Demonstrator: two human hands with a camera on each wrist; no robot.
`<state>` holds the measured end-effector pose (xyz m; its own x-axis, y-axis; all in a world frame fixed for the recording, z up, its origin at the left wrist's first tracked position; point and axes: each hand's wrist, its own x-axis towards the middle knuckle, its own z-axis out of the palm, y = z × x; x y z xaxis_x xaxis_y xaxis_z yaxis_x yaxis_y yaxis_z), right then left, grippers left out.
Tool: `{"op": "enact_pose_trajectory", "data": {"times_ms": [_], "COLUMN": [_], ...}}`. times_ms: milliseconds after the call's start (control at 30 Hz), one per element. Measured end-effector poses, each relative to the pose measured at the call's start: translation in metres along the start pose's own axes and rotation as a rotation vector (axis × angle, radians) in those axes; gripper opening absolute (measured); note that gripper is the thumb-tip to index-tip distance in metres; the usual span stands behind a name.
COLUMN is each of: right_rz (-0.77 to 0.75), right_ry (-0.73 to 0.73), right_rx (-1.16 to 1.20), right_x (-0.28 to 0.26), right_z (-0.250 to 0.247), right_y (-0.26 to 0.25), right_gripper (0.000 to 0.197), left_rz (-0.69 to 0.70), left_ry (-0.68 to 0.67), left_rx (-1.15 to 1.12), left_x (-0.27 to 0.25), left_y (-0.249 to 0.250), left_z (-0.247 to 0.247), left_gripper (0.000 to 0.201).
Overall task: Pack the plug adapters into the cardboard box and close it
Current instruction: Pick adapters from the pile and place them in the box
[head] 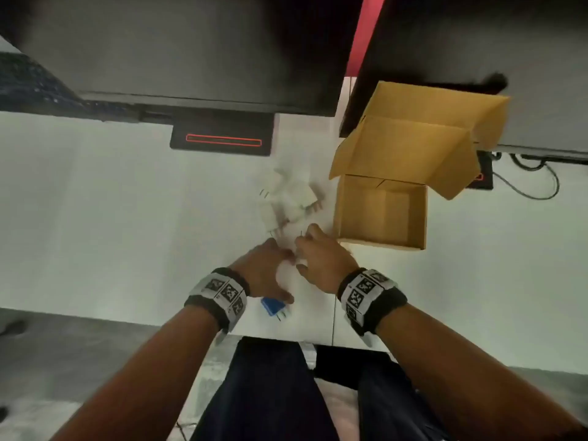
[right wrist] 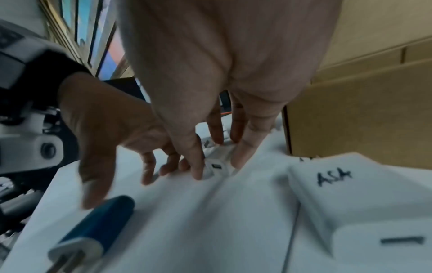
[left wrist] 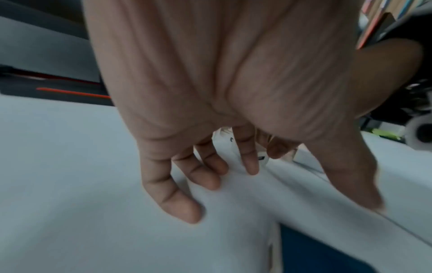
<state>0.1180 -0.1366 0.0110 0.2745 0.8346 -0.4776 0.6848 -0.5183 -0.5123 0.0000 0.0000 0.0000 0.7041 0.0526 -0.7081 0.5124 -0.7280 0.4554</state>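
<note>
Left hand [head: 265, 275] low over the white table [head: 95, 218], palm down, fingers loosely spread and bent, gripping nothing; fingertips [left wrist: 187, 212] touching or just above the tabletop, cannot tell which. Just beside its thumb, on the side nearer the person, a blue plug adapter [head: 273, 306] lying flat, prongs pointing right. Farther from the person and a little right, a heap of white plug adapters [head: 291, 202], blurred, prongs sticking out at odd angles. Right hand [head: 319, 261] close against the left, thumb and fingers closed round a small white adapter [right wrist: 218, 166] standing on the table, port side facing the wrist camera. In the right wrist view, close to the lens, another white adapter [right wrist: 350, 203] with "ASA" handwritten on top. Farthest right, cardboard box [head: 380, 211] just beside the right hand, flaps up, nothing visible inside it.
</note>
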Motion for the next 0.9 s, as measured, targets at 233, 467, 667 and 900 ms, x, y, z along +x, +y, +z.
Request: {"op": "enact_pose_trajectory", "data": {"times_ms": [233,467,667,900], "right_rz": [-0.002,0.02,0.11,0.167], "right_ry": [-0.001,0.018,0.044,0.113], "right_rx": [-0.068,-0.118,-0.127,-0.093], "right_x": [0.011,0.003,-0.005,-0.009], "right_z": [-0.009,0.002,0.008,0.009], "right_y": [0.013,0.018,0.014,0.01], "right_gripper": [0.028,0.019,0.027,0.031], "left_rz": [0.025,-0.011,0.009,-0.016], "left_ry": [-0.029,0.113,0.176,0.157], "left_rx": [0.117,-0.01,0.067,0.099], "left_x": [0.011,0.022,0.027,0.024], "left_y": [-0.004,-0.002,0.001,-0.006], "left_z": [-0.008,-0.027,-0.038,-0.041], "left_gripper": [0.085,0.02,0.013,0.026]}}
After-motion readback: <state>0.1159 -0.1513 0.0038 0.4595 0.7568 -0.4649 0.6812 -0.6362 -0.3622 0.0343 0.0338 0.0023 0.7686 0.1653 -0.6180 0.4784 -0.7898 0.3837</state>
